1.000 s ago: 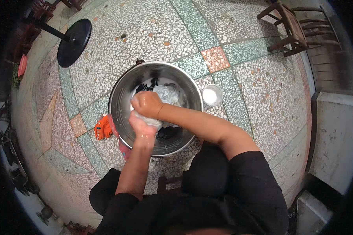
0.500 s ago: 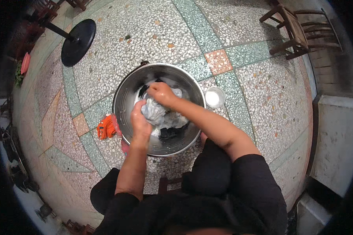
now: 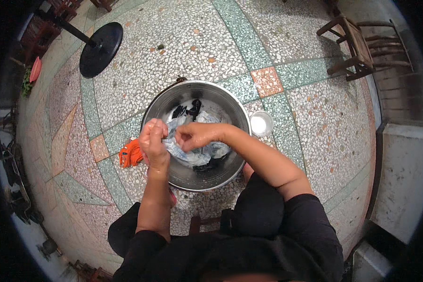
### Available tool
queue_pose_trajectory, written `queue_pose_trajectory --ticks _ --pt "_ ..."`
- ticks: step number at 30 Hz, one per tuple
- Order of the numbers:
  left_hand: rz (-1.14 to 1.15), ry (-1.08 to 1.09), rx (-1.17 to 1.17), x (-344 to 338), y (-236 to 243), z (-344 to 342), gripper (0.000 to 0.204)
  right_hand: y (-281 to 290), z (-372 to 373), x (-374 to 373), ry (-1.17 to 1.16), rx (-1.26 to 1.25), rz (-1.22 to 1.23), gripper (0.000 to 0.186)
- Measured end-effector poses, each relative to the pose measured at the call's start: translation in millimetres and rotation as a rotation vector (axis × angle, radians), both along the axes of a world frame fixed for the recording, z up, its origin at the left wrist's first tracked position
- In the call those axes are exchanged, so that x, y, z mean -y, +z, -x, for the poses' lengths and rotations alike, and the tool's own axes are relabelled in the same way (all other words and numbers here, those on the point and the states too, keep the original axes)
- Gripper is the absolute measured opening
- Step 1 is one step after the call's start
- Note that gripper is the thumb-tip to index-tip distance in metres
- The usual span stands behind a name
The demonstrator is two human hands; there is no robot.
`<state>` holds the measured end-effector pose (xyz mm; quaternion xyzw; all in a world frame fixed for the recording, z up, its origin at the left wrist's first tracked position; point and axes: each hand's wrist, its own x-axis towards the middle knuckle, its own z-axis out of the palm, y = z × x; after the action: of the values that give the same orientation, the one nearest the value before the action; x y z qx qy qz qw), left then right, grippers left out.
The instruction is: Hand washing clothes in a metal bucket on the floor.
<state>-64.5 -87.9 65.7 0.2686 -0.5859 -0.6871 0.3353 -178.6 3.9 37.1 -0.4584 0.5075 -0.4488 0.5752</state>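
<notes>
A wide metal basin [image 3: 179, 180] stands on the floor in front of me, holding wet laundry. Most of it is a pale blue-and-white cloth [image 3: 190, 156], with black cloth [image 3: 194, 109] showing behind and beneath it. My left hand [image 3: 154, 142] is closed in a fist over the basin's left side, gripping part of the pale cloth. Beside it, over the middle, my right hand [image 3: 195, 135] has its fingers curled closed on the same cloth. The fingers hide exactly how much fabric each hand holds.
A small white tub [image 3: 261, 124] stands by the basin's right side. An orange folded bundle [image 3: 130, 153] lies to its left. Farther off are a round black stand base [image 3: 101, 50], a wooden chair [image 3: 355, 49] and a pink object [image 3: 35, 69].
My left hand has risen up and left from inside the basin to its left edge. The right hand has moved down toward the middle, and the pale cloth is spread wider between them.
</notes>
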Motion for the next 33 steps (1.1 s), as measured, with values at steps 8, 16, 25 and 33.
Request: queue_pose_trajectory --ticks 8,16,25,33 --pt "-0.009 0.15 -0.07 15.2 -3.7 -5.0 0.019 22.1 -3.9 3.7 -0.095 0.289 0.099 0.009" --pt "-0.093 -0.243 0.085 8.8 -1.8 6.3 0.029 47.8 16.5 2.3 -0.177 -0.157 0.001 0.02" --pt "0.329 -0.819 0.505 11.2 -48.8 -12.0 0.046 76.5 71.4 -22.3 -0.648 0.696 0.47 0.009" --pt "-0.446 -0.336 -0.21 41.6 -15.4 -3.2 0.022 48.3 79.3 -24.1 -0.704 0.335 0.237 0.007"
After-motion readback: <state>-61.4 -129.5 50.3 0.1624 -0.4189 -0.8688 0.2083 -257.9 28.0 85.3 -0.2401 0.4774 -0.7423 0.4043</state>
